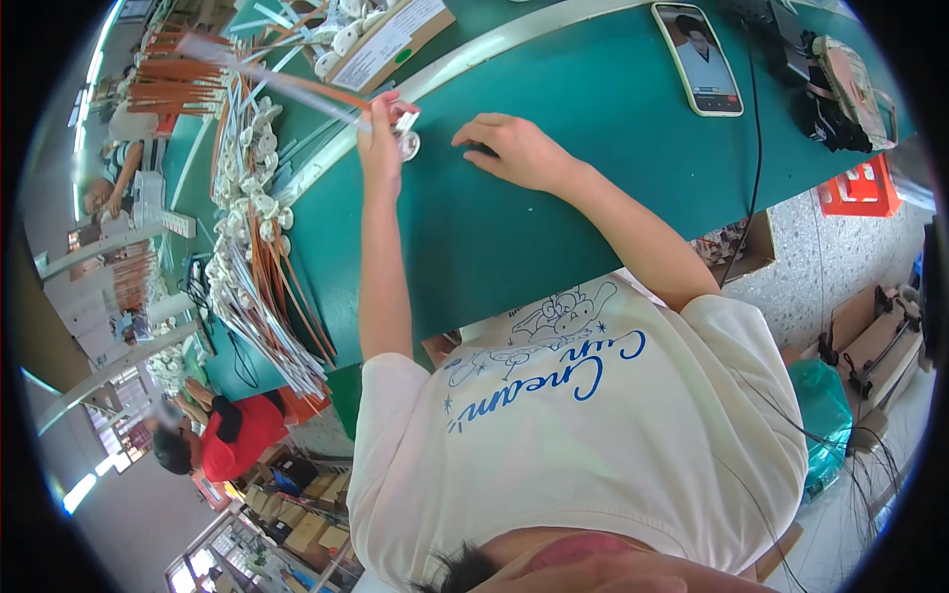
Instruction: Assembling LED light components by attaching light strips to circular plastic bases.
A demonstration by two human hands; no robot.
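Observation:
My left hand (380, 148) is closed on a white round plastic part with flat strips (409, 147), above the green table (474, 247). Its long brown and whitish strips run from my fingers toward the upper left, blurred at their far end. The round piece shows just beside my fingertips. To the right, my right hand (516, 150) rests at the tabletop, palm down, with fingers loosely bent, thumb apart and nothing in it. Left of my left forearm lies a long heap of similar white parts with brown and whitish strips (259, 237).
Beyond my left hand stands a cardboard box (390, 44) beside more white parts. At the far right are a phone (698, 59) with a lit screen, a black cable (756, 128) and a pouch (855, 94). A co-worker in red (242, 435) sits at the left.

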